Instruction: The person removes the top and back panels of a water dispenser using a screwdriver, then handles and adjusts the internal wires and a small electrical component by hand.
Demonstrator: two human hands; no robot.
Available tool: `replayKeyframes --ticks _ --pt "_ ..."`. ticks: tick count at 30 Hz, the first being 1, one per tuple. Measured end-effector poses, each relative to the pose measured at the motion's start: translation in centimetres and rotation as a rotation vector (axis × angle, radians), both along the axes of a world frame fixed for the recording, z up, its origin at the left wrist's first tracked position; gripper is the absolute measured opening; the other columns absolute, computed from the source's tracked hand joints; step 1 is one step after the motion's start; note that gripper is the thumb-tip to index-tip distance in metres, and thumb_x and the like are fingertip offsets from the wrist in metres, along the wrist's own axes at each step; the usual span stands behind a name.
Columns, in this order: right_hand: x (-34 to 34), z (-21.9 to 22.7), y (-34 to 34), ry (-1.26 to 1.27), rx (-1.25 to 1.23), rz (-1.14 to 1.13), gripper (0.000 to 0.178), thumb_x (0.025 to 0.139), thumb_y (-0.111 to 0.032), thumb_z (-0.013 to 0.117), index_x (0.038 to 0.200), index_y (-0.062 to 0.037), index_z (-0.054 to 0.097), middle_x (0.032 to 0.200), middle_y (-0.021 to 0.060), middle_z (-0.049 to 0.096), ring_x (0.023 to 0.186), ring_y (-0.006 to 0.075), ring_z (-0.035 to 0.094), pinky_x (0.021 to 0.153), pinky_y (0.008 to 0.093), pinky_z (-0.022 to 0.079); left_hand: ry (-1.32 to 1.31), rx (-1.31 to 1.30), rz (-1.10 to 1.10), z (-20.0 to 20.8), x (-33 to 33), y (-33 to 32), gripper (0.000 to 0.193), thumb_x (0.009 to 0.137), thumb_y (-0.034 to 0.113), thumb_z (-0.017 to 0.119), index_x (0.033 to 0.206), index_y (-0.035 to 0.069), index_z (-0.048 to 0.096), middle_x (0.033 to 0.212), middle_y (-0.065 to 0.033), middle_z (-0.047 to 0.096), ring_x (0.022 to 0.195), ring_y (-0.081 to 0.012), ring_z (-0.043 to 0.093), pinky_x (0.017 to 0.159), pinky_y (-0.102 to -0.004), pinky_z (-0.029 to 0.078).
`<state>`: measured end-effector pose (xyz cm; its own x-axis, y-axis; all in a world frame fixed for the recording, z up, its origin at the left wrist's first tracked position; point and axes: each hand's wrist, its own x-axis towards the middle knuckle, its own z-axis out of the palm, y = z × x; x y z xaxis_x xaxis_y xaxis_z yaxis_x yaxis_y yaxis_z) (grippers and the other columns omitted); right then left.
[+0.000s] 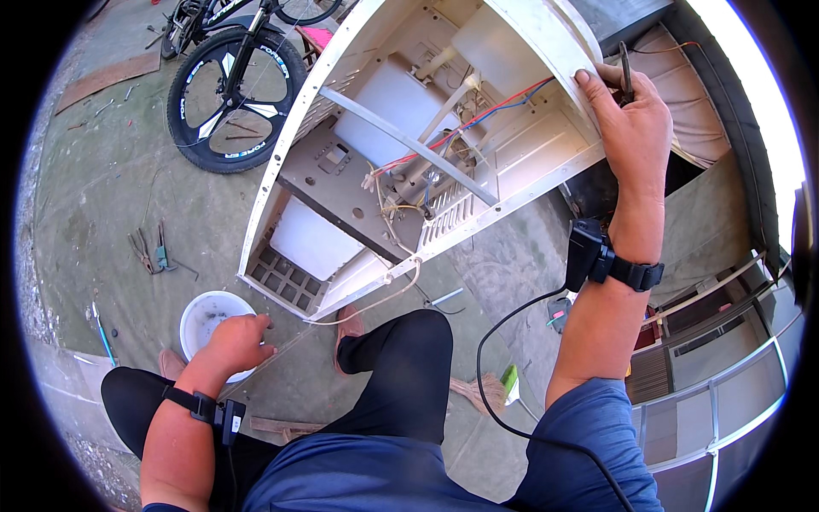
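Observation:
A white metal appliance cabinet (281, 171) lies tilted in front of me with its open side up. Inside are a white tank (384, 111), a grey metal plate (320, 175), and red and blue wires (465, 128). At its upper right corner, my right hand (636, 115) is closed, thumb pressed on the cabinet's edge. A slim dark metal tool (628, 72) sticks up between its fingers; its kind is unclear. My left hand (243, 341) hovers over the rim of a white bucket (194, 320), thumb and forefinger apart, nothing visible between them.
Pliers and other hand tools (158, 252) lie on the floor at left, with a blue-handled tool (104, 337) nearer me. A bicycle (235, 98) stands at the far left. A pale cord (375, 313) trails from the cabinet past my knees. A straw brush (479, 392) lies beside my leg.

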<state>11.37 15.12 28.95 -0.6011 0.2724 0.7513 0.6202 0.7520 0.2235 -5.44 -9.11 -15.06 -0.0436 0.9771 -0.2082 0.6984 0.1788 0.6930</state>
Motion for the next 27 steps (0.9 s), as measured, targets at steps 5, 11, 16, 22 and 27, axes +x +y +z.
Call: replayKeyframes --ticks 5,11,16,22,27 --pt "0.04 0.08 0.12 0.001 -0.010 -0.001 0.035 0.084 -0.032 0.074 0.098 0.0000 0.073 0.090 0.0130 0.067 0.082 0.0268 0.065 0.076 0.0337 0.049 -0.002 0.005 0.004 -0.14 -0.01 -0.04 0.041 0.076 0.026 0.076 0.109 0.003 0.067 0.090 -0.0145 0.073 0.086 -0.0362 0.068 0.078 -0.0458 0.054" --pt "-0.14 -0.05 -0.24 0.025 -0.043 -0.002 0.031 0.085 -0.030 0.073 0.097 -0.0008 0.073 0.088 0.0121 0.067 0.079 0.0254 0.064 0.074 0.0331 0.048 0.001 0.010 0.000 -0.36 -0.06 -0.01 0.041 0.077 0.027 0.076 0.109 0.003 0.067 0.090 -0.0145 0.073 0.086 -0.0362 0.068 0.078 -0.0457 0.053" --pt "-0.03 0.15 0.22 0.046 -0.033 -0.007 0.027 0.087 -0.027 0.071 0.097 -0.0019 0.074 0.089 0.0116 0.068 0.079 0.0257 0.064 0.074 0.0326 0.048 -0.007 0.000 0.000 -0.08 -0.03 0.00 0.041 0.077 0.026 0.076 0.109 0.003 0.067 0.091 -0.0144 0.073 0.087 -0.0361 0.068 0.079 -0.0455 0.053" --pt "0.17 0.21 0.45 0.039 -0.035 0.010 0.024 0.088 -0.025 0.068 0.097 -0.0030 0.074 0.090 0.0114 0.068 0.082 0.0268 0.065 0.076 0.0327 0.048 -0.015 0.002 0.005 0.07 -0.13 -0.10 0.041 0.076 0.026 0.076 0.109 0.004 0.067 0.091 -0.0144 0.072 0.087 -0.0359 0.068 0.079 -0.0456 0.053" --pt "0.30 0.33 0.53 0.028 -0.025 0.011 0.022 0.088 -0.023 0.068 0.097 -0.0039 0.074 0.090 0.0110 0.068 0.084 0.0267 0.065 0.078 0.0323 0.048 -0.019 0.004 0.005 0.19 -0.03 -0.03 0.041 0.076 0.026 0.076 0.109 0.004 0.067 0.091 -0.0146 0.072 0.087 -0.0360 0.068 0.079 -0.0454 0.053"
